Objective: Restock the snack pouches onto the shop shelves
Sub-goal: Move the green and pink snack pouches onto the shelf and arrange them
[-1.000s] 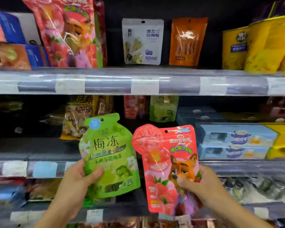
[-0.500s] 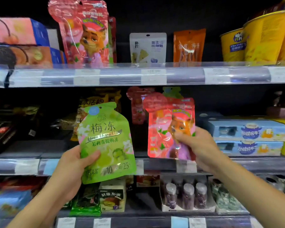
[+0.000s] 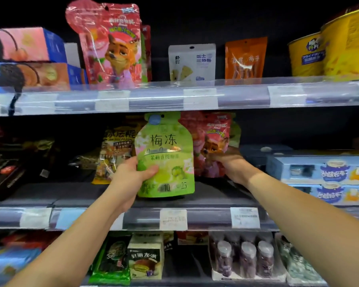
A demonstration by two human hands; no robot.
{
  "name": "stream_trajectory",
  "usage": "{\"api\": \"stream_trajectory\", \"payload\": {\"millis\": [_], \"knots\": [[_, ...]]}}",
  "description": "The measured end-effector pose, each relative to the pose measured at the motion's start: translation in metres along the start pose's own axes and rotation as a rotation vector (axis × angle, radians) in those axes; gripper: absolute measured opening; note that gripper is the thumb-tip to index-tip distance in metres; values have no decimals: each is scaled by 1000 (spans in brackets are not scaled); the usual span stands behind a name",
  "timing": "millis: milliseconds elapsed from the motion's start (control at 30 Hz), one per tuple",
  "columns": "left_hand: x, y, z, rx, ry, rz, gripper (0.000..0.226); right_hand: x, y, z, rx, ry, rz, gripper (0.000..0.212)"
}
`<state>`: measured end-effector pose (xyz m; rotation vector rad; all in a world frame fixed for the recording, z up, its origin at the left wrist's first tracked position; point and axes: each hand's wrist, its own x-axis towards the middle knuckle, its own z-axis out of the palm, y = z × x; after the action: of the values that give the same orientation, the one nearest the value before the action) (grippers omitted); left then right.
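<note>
My left hand point(image 3: 131, 177) grips the lower left edge of a green jelly pouch point(image 3: 166, 156), thumb across its front. The pouch stands upright over the middle shelf point(image 3: 91, 195), its bottom near the shelf's front. My right hand point(image 3: 230, 162) reaches deeper in and holds a red fox-print pouch point(image 3: 211, 141) upright at the back of the same shelf. The green pouch hides the red one's left part. Another green pouch point(image 3: 235, 131) peeks out behind the red one.
A matching red fox pouch point(image 3: 112, 46) stands on the top shelf beside a white pouch point(image 3: 192, 63) and an orange pouch point(image 3: 245, 59). Blue boxes point(image 3: 319, 170) are stacked right of my right hand. A yellow snack bag point(image 3: 116, 152) stands left of the green pouch.
Both hands have pushed forward into the middle shelf. The red pouch went deeper, toward the back. The green pouch moved up and right and now overlaps the red one.
</note>
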<state>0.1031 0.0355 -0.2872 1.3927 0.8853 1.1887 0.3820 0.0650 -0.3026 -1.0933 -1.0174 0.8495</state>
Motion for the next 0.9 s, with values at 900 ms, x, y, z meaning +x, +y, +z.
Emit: {"api": "stream_trajectory", "payload": {"millis": [900], "knots": [[3, -17, -23, -77, 136, 30, 53, 72, 27, 38, -272, -1, 11, 44]]}}
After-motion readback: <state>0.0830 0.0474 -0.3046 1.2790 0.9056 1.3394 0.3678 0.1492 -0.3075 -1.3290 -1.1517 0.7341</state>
